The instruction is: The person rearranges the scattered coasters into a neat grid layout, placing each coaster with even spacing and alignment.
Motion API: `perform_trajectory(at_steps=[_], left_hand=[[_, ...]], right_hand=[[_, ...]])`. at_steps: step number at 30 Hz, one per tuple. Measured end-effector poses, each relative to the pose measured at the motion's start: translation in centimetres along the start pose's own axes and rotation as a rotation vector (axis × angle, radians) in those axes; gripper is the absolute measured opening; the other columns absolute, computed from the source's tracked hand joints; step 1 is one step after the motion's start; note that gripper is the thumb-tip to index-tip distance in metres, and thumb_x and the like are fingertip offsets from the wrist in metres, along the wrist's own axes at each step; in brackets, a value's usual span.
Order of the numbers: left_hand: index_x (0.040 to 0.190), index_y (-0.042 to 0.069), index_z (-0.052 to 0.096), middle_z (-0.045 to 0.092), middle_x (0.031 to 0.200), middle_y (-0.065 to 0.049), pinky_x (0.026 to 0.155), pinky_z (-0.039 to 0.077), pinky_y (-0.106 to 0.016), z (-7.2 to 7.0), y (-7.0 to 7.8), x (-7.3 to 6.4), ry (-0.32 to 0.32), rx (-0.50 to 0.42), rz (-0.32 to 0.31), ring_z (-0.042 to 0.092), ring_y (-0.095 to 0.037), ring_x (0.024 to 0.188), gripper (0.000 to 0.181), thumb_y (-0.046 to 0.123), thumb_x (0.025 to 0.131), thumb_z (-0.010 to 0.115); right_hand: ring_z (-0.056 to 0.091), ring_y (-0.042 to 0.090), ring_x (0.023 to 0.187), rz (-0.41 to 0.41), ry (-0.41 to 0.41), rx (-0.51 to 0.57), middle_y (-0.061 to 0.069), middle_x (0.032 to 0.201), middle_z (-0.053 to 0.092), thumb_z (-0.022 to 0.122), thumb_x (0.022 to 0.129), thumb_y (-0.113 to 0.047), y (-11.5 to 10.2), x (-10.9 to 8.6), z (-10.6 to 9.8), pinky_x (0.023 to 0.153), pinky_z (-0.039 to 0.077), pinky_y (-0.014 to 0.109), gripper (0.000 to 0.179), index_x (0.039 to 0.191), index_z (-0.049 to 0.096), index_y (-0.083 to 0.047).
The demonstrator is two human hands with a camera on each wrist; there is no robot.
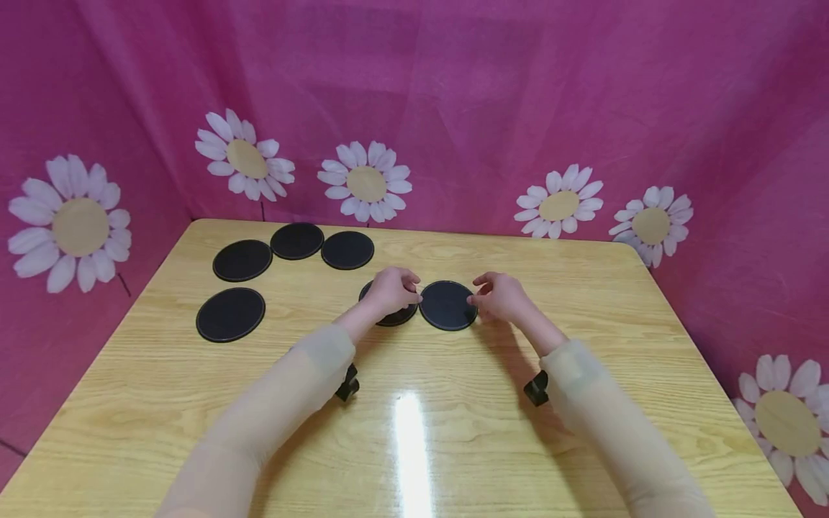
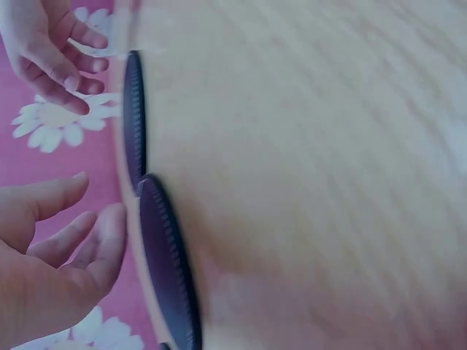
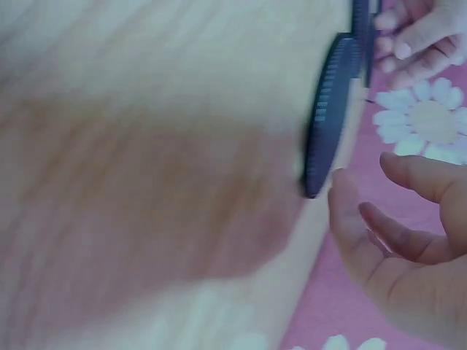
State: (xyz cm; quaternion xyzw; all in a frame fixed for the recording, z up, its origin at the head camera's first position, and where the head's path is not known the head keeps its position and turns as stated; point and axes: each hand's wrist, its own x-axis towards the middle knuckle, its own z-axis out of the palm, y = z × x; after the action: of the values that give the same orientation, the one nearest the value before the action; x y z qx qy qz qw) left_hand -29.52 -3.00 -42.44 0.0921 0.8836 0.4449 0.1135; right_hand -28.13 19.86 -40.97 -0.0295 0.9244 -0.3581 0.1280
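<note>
Pink cloth (image 1: 453, 86), six daisies (image 1: 365, 183). One table (image 1: 479, 460): room toward 3 o'clock edge, also 6 o'clock. Six black discs (image 1: 448, 306): two side by side at 12 o'clock, four at 10–11, near far corner. Left hand (image 1: 391, 290) over pair's 9 o'clock disc, right hand (image 1: 501, 296) just off other's 3 o'clock rim; both released, fingers loosely bent.

discs (image 1: 448, 306) on table (image 1: 473, 432) — four left | two centre | curtain (image 1: 453, 108) behind

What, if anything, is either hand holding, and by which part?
Nothing is held: the left hand and the right hand are both empty, and the black coasters lie on the table.
</note>
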Motion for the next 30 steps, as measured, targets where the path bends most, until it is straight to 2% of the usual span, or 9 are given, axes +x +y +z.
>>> perform_trajectory(at_steps=[3,9,13,17,21,30], left_hand=[[0.121,0.001,0.061,0.066,0.102,-0.012,0.065,0.054,-0.026,-1.0,0.4,-0.5,-0.023,0.008,-0.014,0.065,-0.021,0.072,0.039,0.011,0.084,0.07],[0.128,0.003,0.057,0.065,0.113,-0.014,0.075,0.055,-0.031,-3.1,1.2,-1.7,-0.065,-0.006,-0.018,0.067,-0.028,0.087,0.045,0.014,0.085,0.07],[0.129,0.005,0.056,0.064,0.118,-0.014,0.078,0.055,-0.033,-4.5,1.6,-2.7,-0.072,-0.039,0.001,0.066,-0.029,0.094,0.047,0.014,0.085,0.07],[0.13,0.007,0.056,0.062,0.122,-0.014,0.08,0.056,-0.035,-5.9,1.9,-3.9,-0.068,-0.06,0.015,0.063,-0.028,0.105,0.048,0.016,0.085,0.07],[0.131,0.007,0.054,0.06,0.124,-0.014,0.081,0.056,-0.036,-7.0,1.9,-5.0,-0.044,-0.073,0.038,0.061,-0.027,0.11,0.05,0.019,0.085,0.07],[0.131,0.008,0.055,0.059,0.125,-0.011,0.094,0.049,-0.04,-9.4,1.0,-7.1,0.069,-0.054,0.097,0.057,-0.025,0.113,0.05,0.022,0.086,0.07]], right_hand=[[0.067,0.031,0.084,-0.034,-0.013,-0.027,0.023,0.114,0.059,0.066,0.088,-0.018,-1.0,-0.5,-0.6,0.069,0.057,0.034,0.049,0.129,0.051,0.004],[0.065,0.034,0.098,-0.099,-0.041,0.008,0.022,0.121,0.059,0.066,0.088,-0.02,-2.8,-1.3,-1.1,0.076,0.057,0.039,0.049,0.13,0.051,0.001],[0.063,0.031,0.104,-0.155,-0.022,-0.006,0.02,0.121,0.06,0.067,0.087,-0.021,-4.1,-1.9,-1.1,0.077,0.056,0.036,0.048,0.129,0.054,-0.002],[0.062,0.031,0.106,-0.202,0.003,-0.001,0.018,0.122,0.061,0.068,0.086,-0.022,-5.3,-2.5,-0.9,0.084,0.054,0.038,0.047,0.128,0.055,-0.004],[0.062,0.029,0.108,-0.252,0.025,0.058,0.016,0.125,0.06,0.069,0.085,-0.019,-6.3,-3.1,-0.3,0.088,0.052,0.038,0.047,0.128,0.056,-0.004],[0.064,0.026,0.105,-0.374,0.073,0.201,0.014,0.124,0.061,0.07,0.085,-0.013,-8.8,-3.7,1.4,0.085,0.054,0.035,0.046,0.127,0.056,-0.004]])
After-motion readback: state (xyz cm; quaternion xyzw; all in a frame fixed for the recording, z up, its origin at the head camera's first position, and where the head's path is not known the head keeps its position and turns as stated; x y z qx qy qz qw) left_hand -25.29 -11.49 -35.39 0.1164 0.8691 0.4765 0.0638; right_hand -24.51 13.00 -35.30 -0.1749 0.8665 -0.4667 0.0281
